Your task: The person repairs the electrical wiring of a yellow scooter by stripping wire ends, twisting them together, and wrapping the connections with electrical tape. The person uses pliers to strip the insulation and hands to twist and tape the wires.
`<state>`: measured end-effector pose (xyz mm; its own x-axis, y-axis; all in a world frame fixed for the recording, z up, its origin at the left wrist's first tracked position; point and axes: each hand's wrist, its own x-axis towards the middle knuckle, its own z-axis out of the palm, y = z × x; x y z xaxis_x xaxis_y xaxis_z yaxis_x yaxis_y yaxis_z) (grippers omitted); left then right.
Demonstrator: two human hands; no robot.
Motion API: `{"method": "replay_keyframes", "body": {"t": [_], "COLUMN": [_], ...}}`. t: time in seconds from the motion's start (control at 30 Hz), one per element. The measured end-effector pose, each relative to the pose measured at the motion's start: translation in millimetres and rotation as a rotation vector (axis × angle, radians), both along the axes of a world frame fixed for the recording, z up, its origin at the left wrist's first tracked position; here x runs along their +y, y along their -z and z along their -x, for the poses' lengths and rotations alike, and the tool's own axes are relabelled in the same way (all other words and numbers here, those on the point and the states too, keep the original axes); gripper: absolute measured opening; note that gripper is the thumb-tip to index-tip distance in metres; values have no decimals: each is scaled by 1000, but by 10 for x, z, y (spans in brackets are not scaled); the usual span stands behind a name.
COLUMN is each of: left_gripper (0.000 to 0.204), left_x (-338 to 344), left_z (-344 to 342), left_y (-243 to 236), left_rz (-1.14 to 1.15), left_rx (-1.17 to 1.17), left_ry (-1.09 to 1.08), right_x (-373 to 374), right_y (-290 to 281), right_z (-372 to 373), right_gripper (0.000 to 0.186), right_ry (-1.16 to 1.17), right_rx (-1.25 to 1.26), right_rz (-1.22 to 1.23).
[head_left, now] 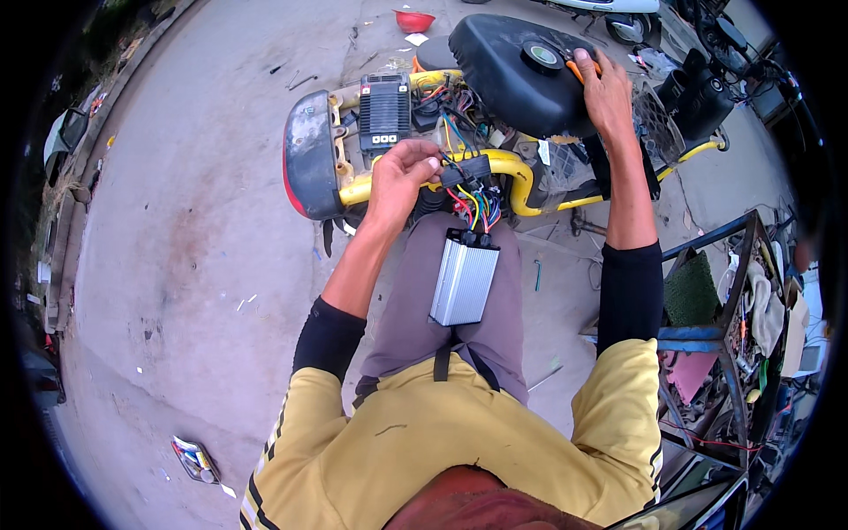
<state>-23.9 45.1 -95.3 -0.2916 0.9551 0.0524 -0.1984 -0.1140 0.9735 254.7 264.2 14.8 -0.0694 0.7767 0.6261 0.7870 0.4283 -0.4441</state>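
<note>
My left hand pinches thin black wires beside the yellow tube frame of a partly dismantled scooter. My right hand grips an orange-handled tool over a black tank-shaped cover with a round cap. A silver finned controller box rests on my thighs, with several colored wires running up to the frame. A black finned unit sits on the scooter, next to the grey rear fender with a red strip.
A metal rack of mixed parts stands at my right. A small tray of items lies low left, a hammer under the frame, a red bowl beyond. Another scooter stands behind. A curb runs along the left.
</note>
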Motion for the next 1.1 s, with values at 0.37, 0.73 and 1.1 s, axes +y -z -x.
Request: {"method": "replay_keyframes", "body": {"t": [0.37,0.73,1.1], "left_gripper": [16,5,6], "left_x": [-71,-210,-295], "left_z": [-348,-399,-298], "left_y": [49,84,263], "left_rz": [-104,-260,-89], "left_rx": [692,579,158], "left_ry": [-325,-322,-221], "right_x": [-1624,-1755,-1801], "right_y": [511,1098,1280], "right_z": [592,1068,1051], "right_gripper": [20,32,21], "right_ry": [-457,-560,-628], "right_rx": [293,232,302], "right_rz": [-61,105,19]}}
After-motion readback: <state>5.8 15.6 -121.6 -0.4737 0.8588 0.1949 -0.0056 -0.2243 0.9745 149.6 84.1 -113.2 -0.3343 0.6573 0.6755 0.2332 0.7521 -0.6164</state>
